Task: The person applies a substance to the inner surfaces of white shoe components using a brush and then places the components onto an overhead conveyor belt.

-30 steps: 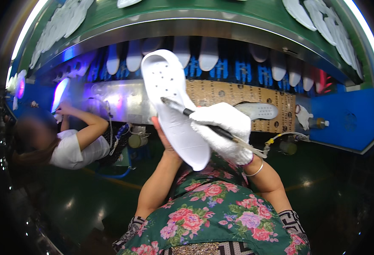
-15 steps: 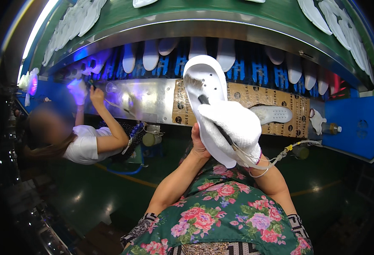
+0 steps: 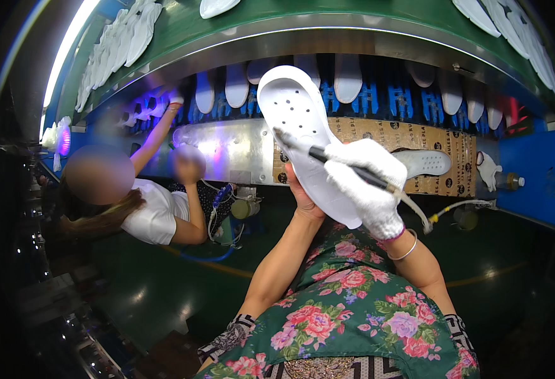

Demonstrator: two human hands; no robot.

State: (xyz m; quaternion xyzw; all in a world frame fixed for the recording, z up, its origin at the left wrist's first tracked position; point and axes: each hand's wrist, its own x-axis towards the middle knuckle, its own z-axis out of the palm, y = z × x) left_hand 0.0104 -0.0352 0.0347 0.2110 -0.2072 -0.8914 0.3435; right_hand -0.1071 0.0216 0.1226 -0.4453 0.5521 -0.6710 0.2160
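A long white shoe sole (image 3: 296, 110), with small holes in its wider end, is held up tilted over the work surface. My left hand (image 3: 309, 202), bare, grips its edge from below and partly hides behind it. In a white knit glove, my right hand (image 3: 369, 183) is closed round a dark-handled brush (image 3: 318, 153) with a pale hose trailing from its back end. The bristles are at the sole's left side, just below the holes. Behind my right hand, a second sole (image 3: 426, 162) lies on a patterned cardboard sheet (image 3: 359, 129).
A metal plate (image 3: 239, 151) adjoins the cardboard. Several soles (image 3: 347, 79) stand in blue holders under a green conveyor (image 3: 328, 14) carrying white pieces. Rightward are a white glove (image 3: 488, 170), a jar (image 3: 512, 182) and a blue panel (image 3: 536, 170). A co-worker (image 3: 154, 211) sits at left.
The sole has risen and leans further left. My right hand has drawn back rightward, and the bristles have moved from inside the holed end to the left side. The co-worker's hands have moved apart.
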